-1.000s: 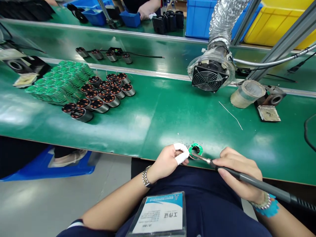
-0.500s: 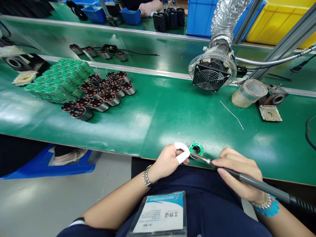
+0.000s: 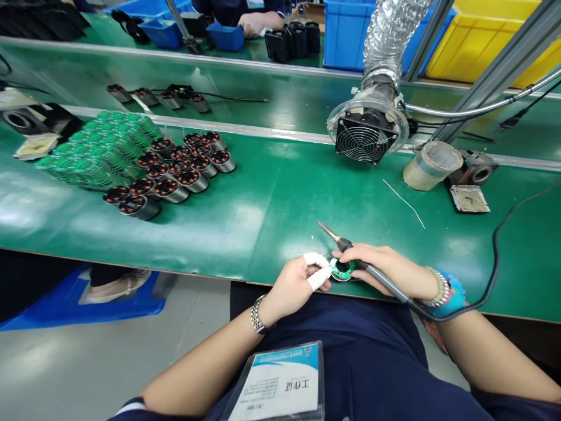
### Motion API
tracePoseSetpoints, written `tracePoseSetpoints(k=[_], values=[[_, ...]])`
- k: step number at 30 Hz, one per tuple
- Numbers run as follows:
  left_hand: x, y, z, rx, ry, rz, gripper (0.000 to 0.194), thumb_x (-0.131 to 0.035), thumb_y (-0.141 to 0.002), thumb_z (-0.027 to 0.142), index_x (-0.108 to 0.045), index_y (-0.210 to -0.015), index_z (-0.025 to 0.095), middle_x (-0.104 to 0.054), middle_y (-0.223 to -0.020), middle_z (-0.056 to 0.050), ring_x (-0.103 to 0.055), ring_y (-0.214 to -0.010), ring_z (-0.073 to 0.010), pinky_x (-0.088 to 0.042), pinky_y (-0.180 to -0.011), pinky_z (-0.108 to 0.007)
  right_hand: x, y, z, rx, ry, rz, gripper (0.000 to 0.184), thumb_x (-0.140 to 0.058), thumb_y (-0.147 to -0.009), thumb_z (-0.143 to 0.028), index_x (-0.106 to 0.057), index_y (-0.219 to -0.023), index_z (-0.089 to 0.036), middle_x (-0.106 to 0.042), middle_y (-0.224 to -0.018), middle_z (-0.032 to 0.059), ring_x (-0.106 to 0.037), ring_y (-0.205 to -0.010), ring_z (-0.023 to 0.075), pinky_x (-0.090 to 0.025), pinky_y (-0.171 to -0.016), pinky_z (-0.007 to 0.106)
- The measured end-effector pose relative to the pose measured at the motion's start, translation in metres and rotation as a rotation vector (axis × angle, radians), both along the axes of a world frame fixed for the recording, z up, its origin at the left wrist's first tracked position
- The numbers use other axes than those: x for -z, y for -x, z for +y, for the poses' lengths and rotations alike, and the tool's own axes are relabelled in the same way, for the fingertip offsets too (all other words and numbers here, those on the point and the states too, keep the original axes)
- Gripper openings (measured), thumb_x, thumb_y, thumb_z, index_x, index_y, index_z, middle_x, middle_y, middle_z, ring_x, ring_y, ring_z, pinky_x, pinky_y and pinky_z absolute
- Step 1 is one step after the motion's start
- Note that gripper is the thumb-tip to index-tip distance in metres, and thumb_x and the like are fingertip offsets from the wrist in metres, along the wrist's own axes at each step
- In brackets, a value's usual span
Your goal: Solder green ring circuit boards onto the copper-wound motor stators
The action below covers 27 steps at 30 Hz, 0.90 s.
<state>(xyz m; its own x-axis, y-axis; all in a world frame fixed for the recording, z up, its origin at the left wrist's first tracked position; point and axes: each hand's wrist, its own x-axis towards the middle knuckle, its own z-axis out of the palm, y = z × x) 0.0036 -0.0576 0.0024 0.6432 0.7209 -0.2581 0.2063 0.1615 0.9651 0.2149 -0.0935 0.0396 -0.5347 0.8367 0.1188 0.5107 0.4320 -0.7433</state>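
Observation:
In white finger cots, the thumb and finger of my left hand (image 3: 300, 280) are pinched at the left edge of a ring-shaped green circuit board (image 3: 336, 275). The board sits near the table's front edge, on what looks like a metal motor stator mostly hidden under it. My right hand (image 3: 385, 266) grips a soldering iron (image 3: 346, 244), its tip pointing up and left, away from the board. Fingers of that hand also touch the board's right side. A bent strand of solder wire (image 3: 404, 203) lies beyond my right hand.
Several copper-wound stators (image 3: 169, 190) stand at left beside stacked green boards (image 3: 105, 149). A fume fan (image 3: 363, 140) hangs at the back. Near it are a cup (image 3: 432, 166) and an iron stand with sponge (image 3: 470, 199). The iron's cable (image 3: 495, 257) loops at right. A co-worker's hand (image 3: 254, 24) shows across the bench.
The soldering iron has lifted off the board, and its tip has swung up and away. My right hand has shifted left, fingers now at the board. The left hand stays at the board's edge.

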Motion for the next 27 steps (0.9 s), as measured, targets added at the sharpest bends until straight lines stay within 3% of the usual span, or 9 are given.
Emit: tracePoseSetpoints(k=[4,6,8,10,12,16,18,22,27], values=[[0.009,0.006,-0.013,0.077,-0.686,0.115,0.015,-0.050,-0.083,0.024,-0.060,-0.093,0.017,-0.066,-0.082,-0.007,-0.062,-0.072,-0.0162,-0.049,-0.068,-0.029,0.004,0.002,-0.001,0.073,-0.019,-0.005,0.029,-0.053,-0.086,-0.022,-0.048,-0.114,-0.020,-0.060,-0.108,0.0076,-0.058,-0.096,0.0168,-0.049,-0.084,0.030],[0.011,0.006,-0.018,0.181,-0.872,0.189,0.017,-0.048,-0.084,0.022,-0.061,-0.094,0.016,-0.065,-0.081,-0.008,-0.060,-0.071,-0.0169,-0.047,-0.066,-0.029,0.006,0.005,-0.008,0.157,-0.055,-0.002,0.032,-0.056,-0.084,-0.022,-0.047,-0.114,-0.020,-0.061,-0.105,0.0076,-0.059,-0.093,0.0175,-0.049,-0.081,0.031],[0.011,0.004,-0.019,0.230,-0.921,0.243,0.018,-0.045,-0.086,0.022,-0.061,-0.092,0.016,-0.065,-0.079,-0.009,-0.059,-0.070,-0.0172,-0.046,-0.065,-0.029,0.010,0.010,-0.016,0.241,-0.097,0.006,0.034,-0.058,-0.082,-0.021,-0.047,-0.114,-0.019,-0.061,-0.103,0.0079,-0.059,-0.091,0.0181,-0.050,-0.080,0.032],[0.007,0.002,-0.017,0.228,-0.876,0.225,0.018,-0.045,-0.086,0.023,-0.062,-0.089,0.018,-0.064,-0.082,-0.008,-0.059,-0.073,-0.0173,-0.046,-0.067,-0.029,0.014,0.015,-0.023,0.315,-0.135,0.016,0.034,-0.058,-0.082,-0.020,-0.047,-0.114,-0.018,-0.061,-0.102,0.0085,-0.059,-0.090,0.0183,-0.050,-0.080,0.033],[0.002,0.000,-0.013,0.193,-0.713,0.154,0.015,-0.047,-0.085,0.024,-0.061,-0.085,0.019,-0.062,-0.084,-0.007,-0.057,-0.074,-0.0159,-0.046,-0.067,-0.028,0.018,0.020,-0.031,0.384,-0.175,0.021,0.034,-0.058,-0.081,-0.019,-0.047,-0.114,-0.018,-0.061,-0.102,0.0093,-0.059,-0.091,0.0189,-0.050,-0.080,0.033],[-0.009,-0.002,-0.005,0.100,-0.103,-0.006,0.011,-0.053,-0.081,0.027,-0.053,-0.078,0.016,-0.054,-0.066,0.000,-0.052,-0.057,-0.0107,-0.044,-0.057,-0.024,0.022,0.028,-0.039,0.454,-0.272,0.034,0.036,-0.059,-0.080,-0.016,-0.047,-0.114,-0.016,-0.060,-0.105,0.0114,-0.056,-0.096,0.0212,-0.049,-0.083,0.037],[-0.013,-0.004,-0.002,0.079,0.099,-0.046,0.012,-0.056,-0.079,0.027,-0.052,-0.077,0.016,-0.051,-0.059,0.003,-0.050,-0.053,-0.0093,-0.044,-0.056,-0.023,0.022,0.030,-0.037,0.432,-0.343,0.063,0.034,-0.058,-0.080,-0.012,-0.048,-0.112,-0.017,-0.060,-0.103,0.0107,-0.055,-0.097,0.0213,-0.048,-0.084,0.039],[-0.014,-0.006,0.000,0.042,0.151,-0.074,0.015,-0.059,-0.076,0.028,-0.053,-0.076,0.014,-0.051,-0.057,0.004,-0.048,-0.052,-0.0082,-0.043,-0.056,-0.023,0.022,0.034,-0.027,0.363,-0.454,0.089,0.030,-0.051,-0.080,-0.004,-0.051,-0.107,-0.018,-0.062,-0.086,0.0058,-0.054,-0.088,0.0192,-0.048,-0.080,0.039],[-0.011,-0.005,-0.001,0.024,0.128,-0.106,0.016,-0.059,-0.077,0.029,-0.053,-0.077,0.014,-0.051,-0.058,0.004,-0.049,-0.052,-0.0078,-0.043,-0.055,-0.022,0.021,0.039,-0.019,0.352,-0.399,0.094,0.025,-0.050,-0.081,-0.007,-0.052,-0.103,-0.019,-0.059,-0.081,0.0046,-0.051,-0.082,0.0188,-0.049,-0.072,0.036]])
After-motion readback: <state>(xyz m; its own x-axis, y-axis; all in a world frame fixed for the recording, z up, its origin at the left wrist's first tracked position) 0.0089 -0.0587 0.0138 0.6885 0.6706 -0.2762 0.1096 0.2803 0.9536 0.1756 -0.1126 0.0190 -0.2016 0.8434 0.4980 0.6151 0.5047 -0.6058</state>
